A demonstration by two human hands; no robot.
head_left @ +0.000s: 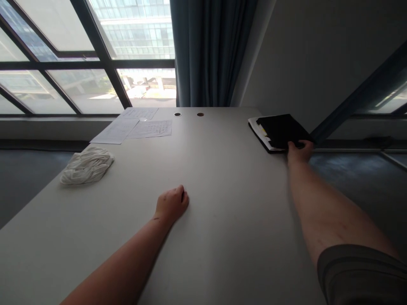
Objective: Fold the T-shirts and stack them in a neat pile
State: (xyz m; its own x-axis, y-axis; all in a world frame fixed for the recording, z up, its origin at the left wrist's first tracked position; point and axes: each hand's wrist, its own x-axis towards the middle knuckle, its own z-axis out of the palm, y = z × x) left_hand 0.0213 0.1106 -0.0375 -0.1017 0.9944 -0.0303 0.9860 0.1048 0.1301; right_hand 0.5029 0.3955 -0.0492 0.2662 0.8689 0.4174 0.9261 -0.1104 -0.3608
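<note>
My right hand [299,151] reaches to the table's far right edge and grips the near corner of a black folder [281,129] with white and yellow papers sticking out of its left side. My left hand [172,202] rests on the middle of the white table [222,203], fingers curled into a loose fist with nothing visible in it.
A crumpled white cloth [87,165] lies at the left. Several printed sheets [135,126] lie at the far left. Two small round holes [188,114] sit near the table's back edge. A dark curtain [210,51] and windows stand behind.
</note>
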